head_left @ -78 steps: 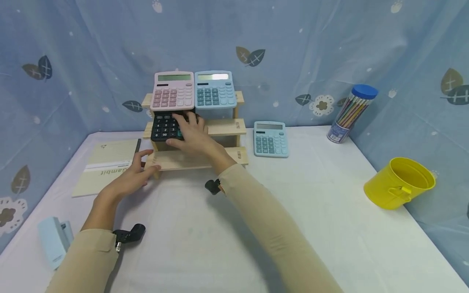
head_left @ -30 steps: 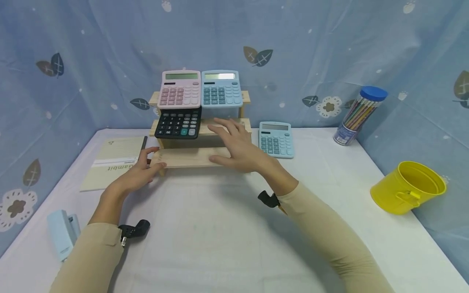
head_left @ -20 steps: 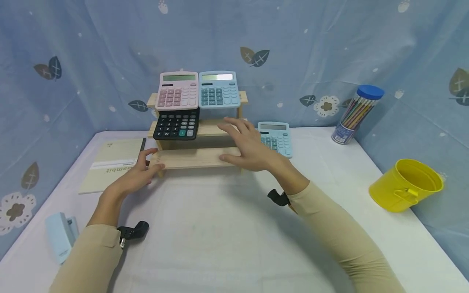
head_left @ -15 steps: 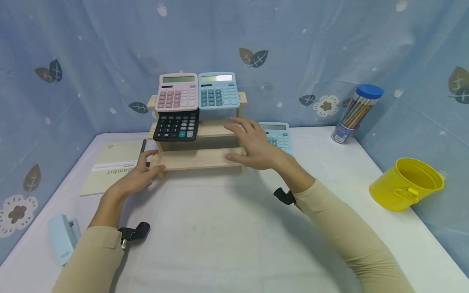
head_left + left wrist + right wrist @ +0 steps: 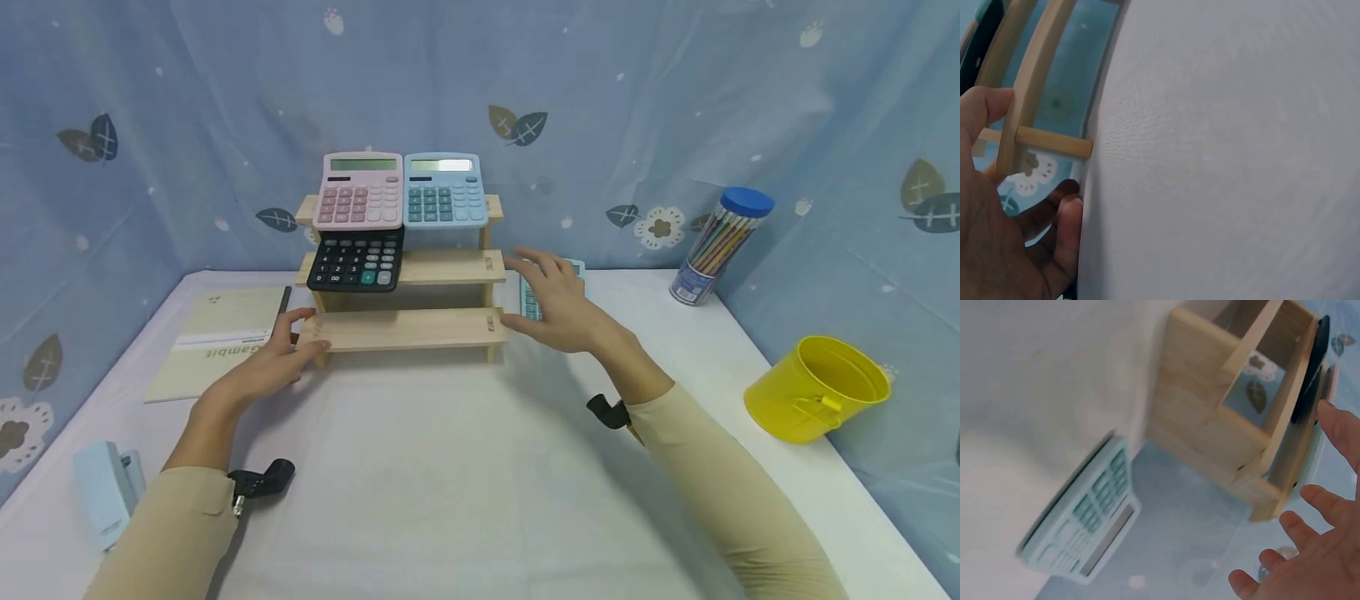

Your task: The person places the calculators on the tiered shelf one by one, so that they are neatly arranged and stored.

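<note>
A three-step wooden rack point(image 5: 408, 331) stands against the back cloth. Its top step bears a pink calculator point(image 5: 360, 192) and a blue calculator point(image 5: 446, 192) side by side; a black calculator point(image 5: 356, 261) lies on the left of the middle step. My left hand point(image 5: 266, 367) grips the left end of the lowest board, its thumb point(image 5: 991, 105) on the wood. Off the rack's right end, my right hand point(image 5: 562, 308) hovers with fingers spread, holding nothing. Behind it, partly hidden in the head view, is a light-blue calculator point(image 5: 1094, 512) on the table.
At the left lie a beige notebook point(image 5: 217, 342) and a light-blue stapler-like object point(image 5: 105, 492). A blue-lidded tub of pencils point(image 5: 717, 247) stands at the back right. Nearer on the right is a yellow bucket point(image 5: 813, 390), tilted in view.
My right hand has left the black calculator, which stays on the middle step, and moved right past the rack's end to the light-blue calculator. My left hand keeps its place.
</note>
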A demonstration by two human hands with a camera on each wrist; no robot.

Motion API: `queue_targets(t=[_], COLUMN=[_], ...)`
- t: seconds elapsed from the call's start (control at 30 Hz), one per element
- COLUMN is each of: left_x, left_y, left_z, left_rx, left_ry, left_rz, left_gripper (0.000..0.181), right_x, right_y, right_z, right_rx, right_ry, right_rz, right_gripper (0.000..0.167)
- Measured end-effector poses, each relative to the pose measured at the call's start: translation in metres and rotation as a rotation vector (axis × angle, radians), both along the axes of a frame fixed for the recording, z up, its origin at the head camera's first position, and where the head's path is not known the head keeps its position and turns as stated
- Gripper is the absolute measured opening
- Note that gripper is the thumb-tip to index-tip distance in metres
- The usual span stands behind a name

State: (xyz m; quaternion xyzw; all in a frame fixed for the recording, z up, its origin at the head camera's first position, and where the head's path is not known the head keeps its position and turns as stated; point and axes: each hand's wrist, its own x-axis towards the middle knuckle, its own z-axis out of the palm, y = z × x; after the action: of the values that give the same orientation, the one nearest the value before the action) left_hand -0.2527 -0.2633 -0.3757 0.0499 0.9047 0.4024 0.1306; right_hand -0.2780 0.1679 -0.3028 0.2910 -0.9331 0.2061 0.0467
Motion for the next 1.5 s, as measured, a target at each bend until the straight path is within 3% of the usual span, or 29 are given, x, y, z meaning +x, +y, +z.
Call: queue_targets(t=[0.33, 0.63, 1.0, 1.5], left_x=[-0.001, 0.001, 0.002, 0.001], left_y=[0.001, 0.001, -0.001, 0.003], left_z=[0.003, -0.001, 0.002, 0.000], left_rx=[0.004, 0.023, -0.004, 0.010], left_ry=[-0.011, -0.007, -0.007, -0.010], left_rz=[-0.001, 0.005, 0.008, 0.012], left_gripper=[0.085, 0.084, 0.086, 0.085], right_x=[-0.018, -0.037, -0.059, -0.070], right_y=[0.022, 0.027, 0.031, 0.031], right_z=[-0.008, -0.019, -0.031, -0.041], right_rx=[-0.022, -0.042, -0.064, -0.066], right_ry=[-0.034, -0.070, -0.134, -0.235], right_rz=[-0.087, -0.161, -0.239, -0.343], right_gripper=[0.082, 0.083, 0.084, 0.094])
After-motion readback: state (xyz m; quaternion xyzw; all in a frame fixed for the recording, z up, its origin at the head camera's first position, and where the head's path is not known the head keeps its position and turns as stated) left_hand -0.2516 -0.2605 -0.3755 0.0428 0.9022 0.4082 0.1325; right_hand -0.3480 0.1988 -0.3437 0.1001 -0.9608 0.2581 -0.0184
